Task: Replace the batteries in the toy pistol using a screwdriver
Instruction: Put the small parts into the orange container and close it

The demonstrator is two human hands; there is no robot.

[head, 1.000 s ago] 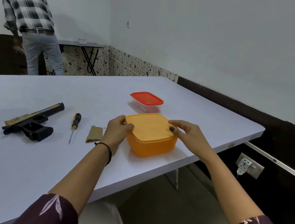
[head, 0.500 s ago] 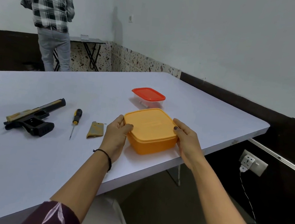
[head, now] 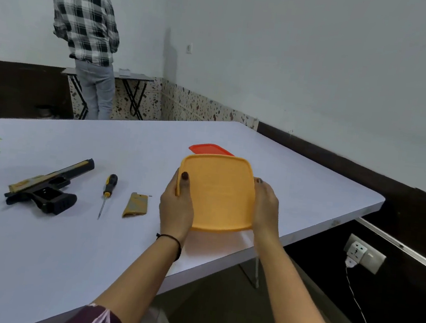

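Fetching batteries, seemingly: your left hand and right hand clasp the square orange plastic box (lid on?), so pry it open next.

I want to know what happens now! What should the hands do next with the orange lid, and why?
Probably lay the orange lid aside on the table: the left hand and right hand both grip its edges, tilted up, so neither is free for anything else.
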